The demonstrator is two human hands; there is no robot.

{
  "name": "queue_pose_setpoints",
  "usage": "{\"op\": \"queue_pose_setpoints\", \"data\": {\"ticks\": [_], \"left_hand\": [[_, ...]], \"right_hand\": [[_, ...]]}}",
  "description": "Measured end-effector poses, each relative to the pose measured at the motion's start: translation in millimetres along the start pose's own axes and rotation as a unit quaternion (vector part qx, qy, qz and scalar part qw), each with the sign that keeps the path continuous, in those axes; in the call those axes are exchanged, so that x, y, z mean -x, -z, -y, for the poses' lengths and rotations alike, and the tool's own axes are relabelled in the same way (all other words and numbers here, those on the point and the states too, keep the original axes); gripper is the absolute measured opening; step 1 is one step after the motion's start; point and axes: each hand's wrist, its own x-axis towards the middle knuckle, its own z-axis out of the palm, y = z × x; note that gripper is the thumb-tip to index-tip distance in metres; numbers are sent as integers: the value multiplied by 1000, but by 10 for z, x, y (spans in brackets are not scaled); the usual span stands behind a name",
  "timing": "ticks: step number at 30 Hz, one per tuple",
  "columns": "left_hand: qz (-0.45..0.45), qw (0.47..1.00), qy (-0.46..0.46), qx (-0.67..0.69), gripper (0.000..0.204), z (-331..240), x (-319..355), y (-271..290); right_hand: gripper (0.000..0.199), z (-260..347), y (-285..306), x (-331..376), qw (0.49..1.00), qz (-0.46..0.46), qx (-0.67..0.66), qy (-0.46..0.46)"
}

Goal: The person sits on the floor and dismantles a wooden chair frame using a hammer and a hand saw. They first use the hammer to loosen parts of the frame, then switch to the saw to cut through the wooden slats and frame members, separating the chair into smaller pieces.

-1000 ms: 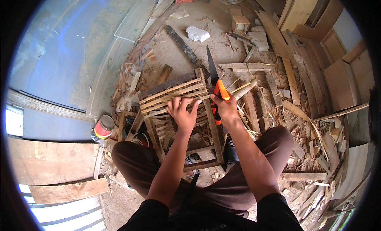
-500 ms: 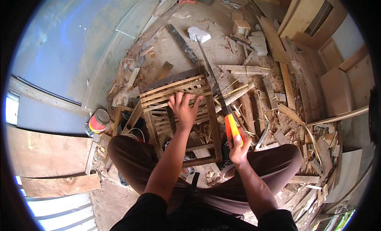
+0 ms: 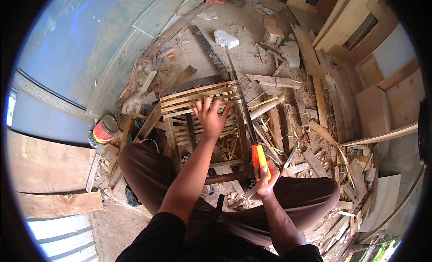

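Observation:
A wooden frame [image 3: 243, 140] with thin slats across it stands between my legs. My left hand [image 3: 212, 120] lies on its upper part, fingers bent over a pale wooden slat [image 3: 177, 105] and thumb held apart. My right hand [image 3: 266, 180] is closed round the orange and yellow handle of a handsaw [image 3: 244, 111]. The long dark blade points away from me, along the right ends of the slats. Whether its teeth touch the wood I cannot tell.
Wood offcuts [image 3: 276, 120] and shavings litter the floor to the right. A red-labelled can [image 3: 105, 129] stands at left. Farther off are a white block [image 3: 226, 39] and a dark bar [image 3: 207, 48]. Glass panes [image 3: 157, 14] lean at upper left, wooden panels [image 3: 375, 95] at right.
My right hand has drawn the saw back toward me, its blade now more upright in view. The left hand stays on the slats. The whole view has shifted slightly.

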Motion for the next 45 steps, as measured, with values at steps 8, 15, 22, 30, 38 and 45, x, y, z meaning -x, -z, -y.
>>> {"op": "queue_pose_setpoints", "data": {"ticks": [8, 15, 22, 30, 38, 45], "left_hand": [[12, 1000, 10, -5, 33, 53, 71, -58], [22, 1000, 13, 0, 33, 69, 87, -54], [21, 999, 26, 6, 31, 35, 67, -60], [22, 999, 38, 19, 30, 3, -33, -97], [24, 999, 38, 10, 30, -23, -52, -93], [28, 999, 40, 17, 29, -40, -33, -108]], "right_hand": [[46, -52, -13, -1, 1000, -6, -12, -4], [44, -130, -47, 115, 1000, -24, -8, -16], [51, -157, -72, 448, 996, -77, -8, -36], [49, -199, 120, 560, 997, -57, 35, -34], [49, -218, 83, 547, 997, -70, 17, -7], [43, -296, -127, -4, 995, -83, -13, -43]]}}
